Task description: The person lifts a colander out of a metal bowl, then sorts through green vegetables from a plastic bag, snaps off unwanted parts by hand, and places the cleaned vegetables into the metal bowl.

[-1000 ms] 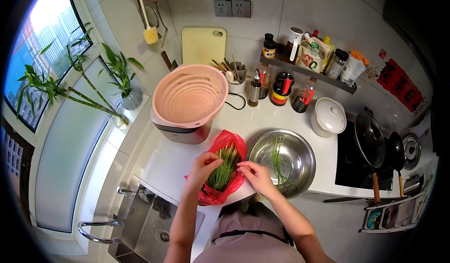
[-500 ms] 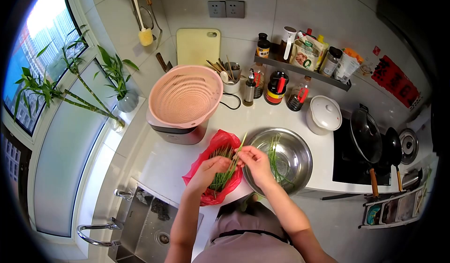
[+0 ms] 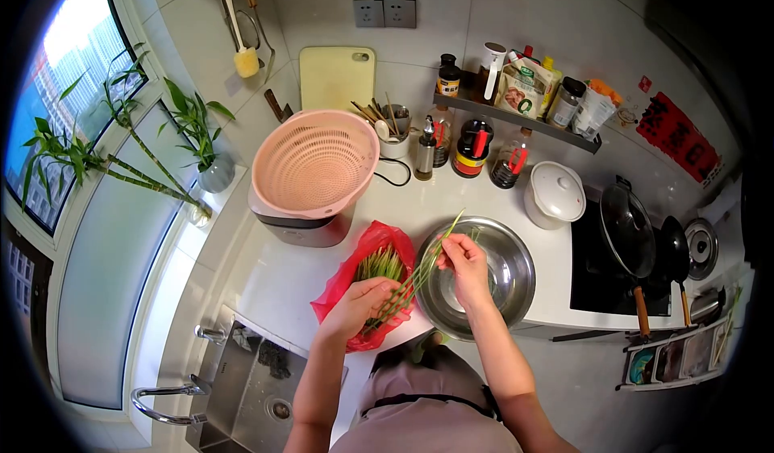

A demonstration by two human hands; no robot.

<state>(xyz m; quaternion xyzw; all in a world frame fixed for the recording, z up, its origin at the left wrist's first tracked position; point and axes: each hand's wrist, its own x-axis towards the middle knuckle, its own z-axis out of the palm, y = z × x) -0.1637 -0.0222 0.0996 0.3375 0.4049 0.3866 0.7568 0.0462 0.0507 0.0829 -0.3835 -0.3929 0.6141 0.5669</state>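
Observation:
Long green stalks (image 3: 418, 279) stretch between my two hands. Their lower part lies in my left hand (image 3: 364, 304), which is closed round them above a red plastic bag (image 3: 330, 292). More green stalks (image 3: 382, 264) fill the bag. My right hand (image 3: 465, 261) pinches the upper part of the held stalks over a steel bowl (image 3: 516, 279). Some green strands show in the bowl behind my right hand, partly hidden.
A pink colander (image 3: 314, 162) rests on a grey appliance (image 3: 306, 231) at the back left. The sink (image 3: 258, 388) is at the lower left. A white lidded pot (image 3: 556, 195) and a lidded pan (image 3: 627, 231) stand right, below a condiment shelf (image 3: 516, 121).
My hands have come together at the bag and lifted out stalks. Since then my right hand has moved right, over the bowl, stretching the stalks out. The view has shifted slightly.

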